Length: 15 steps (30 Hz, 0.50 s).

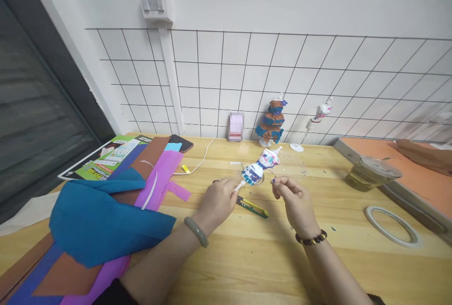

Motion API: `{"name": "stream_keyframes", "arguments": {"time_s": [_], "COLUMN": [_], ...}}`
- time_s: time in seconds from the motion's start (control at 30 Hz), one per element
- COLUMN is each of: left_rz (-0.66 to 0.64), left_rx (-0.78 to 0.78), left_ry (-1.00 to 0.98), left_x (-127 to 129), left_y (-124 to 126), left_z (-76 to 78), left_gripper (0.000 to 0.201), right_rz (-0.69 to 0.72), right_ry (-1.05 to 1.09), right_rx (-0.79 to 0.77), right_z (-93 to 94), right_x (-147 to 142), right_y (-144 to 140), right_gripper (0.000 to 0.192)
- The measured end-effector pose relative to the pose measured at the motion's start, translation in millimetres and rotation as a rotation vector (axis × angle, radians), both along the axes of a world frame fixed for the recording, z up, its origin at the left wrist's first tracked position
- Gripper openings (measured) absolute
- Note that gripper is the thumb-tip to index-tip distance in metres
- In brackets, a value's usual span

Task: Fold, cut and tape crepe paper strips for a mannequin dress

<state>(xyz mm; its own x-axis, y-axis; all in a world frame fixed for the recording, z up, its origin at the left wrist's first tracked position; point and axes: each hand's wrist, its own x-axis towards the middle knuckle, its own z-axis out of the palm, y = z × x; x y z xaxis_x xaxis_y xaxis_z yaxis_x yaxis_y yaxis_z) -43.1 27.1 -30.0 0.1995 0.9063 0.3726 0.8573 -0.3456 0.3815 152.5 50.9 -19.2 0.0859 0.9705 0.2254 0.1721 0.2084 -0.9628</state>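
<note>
In my left hand (219, 201) is the white stem of a miniature dress form (254, 173), its body covered in pink, white and blue pieces, tilted with its top toward the back right. My right hand (293, 201) is just right of the form and apart from it, thumb and fingers pinching a tiny blue scrap (273, 180). Beneath the form and beside my left hand, a green-and-yellow utility knife (253, 207) lies on the table. Small scraps are scattered about it.
Blue crepe paper (106, 225) and other coloured sheets cover the left side. At the back stand a dress form in brown-and-blue ruffles (271, 121) and a plainer one (319, 114). To the right are a roll of tape (370, 218), a lidded cup (367, 178) and an orange-topped box (381, 154).
</note>
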Motion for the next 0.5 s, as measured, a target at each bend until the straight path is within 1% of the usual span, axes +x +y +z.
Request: {"name": "stream_keyframes", "arguments": {"time_s": [0.17, 0.37, 0.5], "left_rz": [0.008, -0.026, -0.031], "left_rx": [0.013, 0.004, 0.004], "left_ry": [-0.061, -0.02, 0.02], "left_x": [-1.4, 3.2, 8.1], "left_y": [1.4, -2.6, -5.4], "left_z": [-1.5, -3.0, -3.9], "left_gripper": [0.009, 0.007, 0.007], "right_rz": [-0.008, -0.127, -0.171], "right_ry": [-0.003, -0.034, -0.051], "right_rx": [0.004, -0.014, -0.025], "right_z": [-3.1, -0.1, -0.8], "right_x": [-1.4, -6.6, -5.0], "right_y": [2.1, 0.5, 1.5], "right_gripper": [0.028, 0.033, 0.035]}}
